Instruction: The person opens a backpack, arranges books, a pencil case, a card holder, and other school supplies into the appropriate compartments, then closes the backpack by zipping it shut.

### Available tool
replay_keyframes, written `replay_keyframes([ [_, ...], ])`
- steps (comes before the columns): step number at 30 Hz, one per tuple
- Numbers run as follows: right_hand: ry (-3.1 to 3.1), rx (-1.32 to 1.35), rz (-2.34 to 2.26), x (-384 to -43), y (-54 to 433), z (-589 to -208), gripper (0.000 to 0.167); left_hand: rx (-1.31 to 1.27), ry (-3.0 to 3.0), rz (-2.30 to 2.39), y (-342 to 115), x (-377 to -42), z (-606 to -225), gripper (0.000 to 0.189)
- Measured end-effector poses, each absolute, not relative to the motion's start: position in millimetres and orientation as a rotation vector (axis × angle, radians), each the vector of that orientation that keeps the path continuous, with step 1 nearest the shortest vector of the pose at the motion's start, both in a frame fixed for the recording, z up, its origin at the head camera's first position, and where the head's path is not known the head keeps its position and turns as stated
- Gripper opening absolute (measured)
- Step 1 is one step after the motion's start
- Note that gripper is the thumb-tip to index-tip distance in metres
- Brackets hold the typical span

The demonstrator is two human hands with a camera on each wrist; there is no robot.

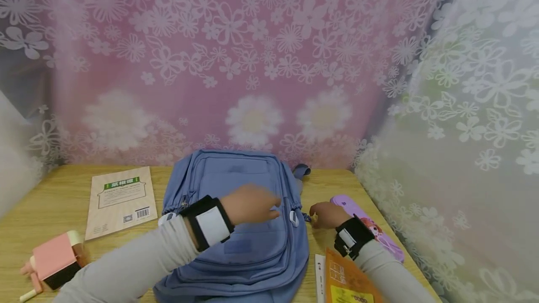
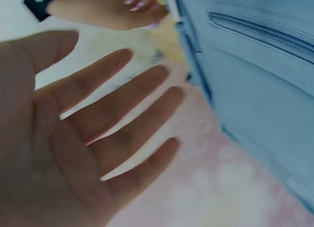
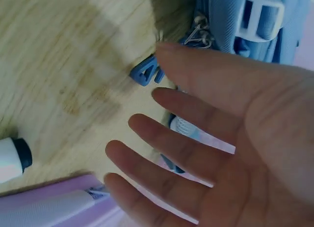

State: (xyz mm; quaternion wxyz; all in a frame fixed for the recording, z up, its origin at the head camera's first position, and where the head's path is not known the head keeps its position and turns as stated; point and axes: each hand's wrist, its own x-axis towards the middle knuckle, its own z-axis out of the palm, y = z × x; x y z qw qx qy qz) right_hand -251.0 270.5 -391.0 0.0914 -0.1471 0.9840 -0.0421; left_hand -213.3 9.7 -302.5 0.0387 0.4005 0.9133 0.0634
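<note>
A blue backpack [image 1: 236, 242] lies on the table in front of me. Over its front panel is my left hand [image 1: 252, 204], its fingers spread and nothing in them in the left wrist view. At the backpack's right side my right hand [image 1: 327, 215] reaches down with spread, slightly bent fingers. Close to its thumb tip, a blue triangular charm [image 3: 144, 70] hangs by metal rings [image 3: 200, 33] from the bag. A white strap buckle [image 3: 260, 16] shows just above that hand in the right wrist view.
A purple pencil case [image 1: 349, 204] lies right of the right hand. An orange packet [image 1: 337, 270] is under the right forearm. To the left are a beige book [image 1: 122, 200] and a pink box-shaped object [image 1: 54, 258]. Flowered curtains [image 1: 252, 60] hang behind and at the sides.
</note>
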Motion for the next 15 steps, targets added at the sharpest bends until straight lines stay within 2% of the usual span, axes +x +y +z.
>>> replay_keyframes([
  [2,2.922,-0.432,-0.094,-257,266,-395,0.029,1.260,2.838,0.209,22,-227,-310,0.019],
  [4,2.929,-0.451,-0.061,-262,260,-398,0.027,1.264,2.869,0.235,32,-238,-317,0.027],
  [7,2.921,-0.497,-0.001,-272,255,-403,0.013,1.247,2.890,0.245,45,-250,-328,0.041],
  [12,2.881,-0.556,0.071,-292,263,-418,0.043,1.279,2.871,0.212,68,-257,-341,0.043],
  [15,2.818,-0.616,0.028,-301,273,-423,0.035,1.378,2.865,0.115,85,-256,-348,0.035],
])
